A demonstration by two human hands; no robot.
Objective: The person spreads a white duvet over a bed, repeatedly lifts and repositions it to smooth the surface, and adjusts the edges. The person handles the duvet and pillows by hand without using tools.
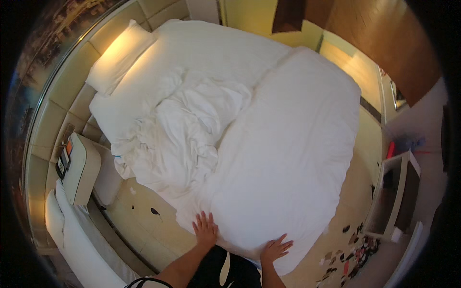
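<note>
Duvet [288, 144]: white, thick and mostly smooth, it covers the right half of the bed [201, 48] and hangs over the near edge. Beside it, on the left half, a rumpled white sheet [187, 129] lies bunched in folds, and a pillow [120, 55] sits at the head end by the padded headboard [62, 91].

The left hand [205, 229] lies flat on the duvet's near-left corner, fingers spread wide, gripping nothing. The right hand [275, 248] rests palm down on the near edge just to the right, fingers open and splayed, also gripping nothing. The duvet stretches away from both hands toward the far side. Scraps of litter [353, 252] dot the floor [144, 225] at lower right.
</note>
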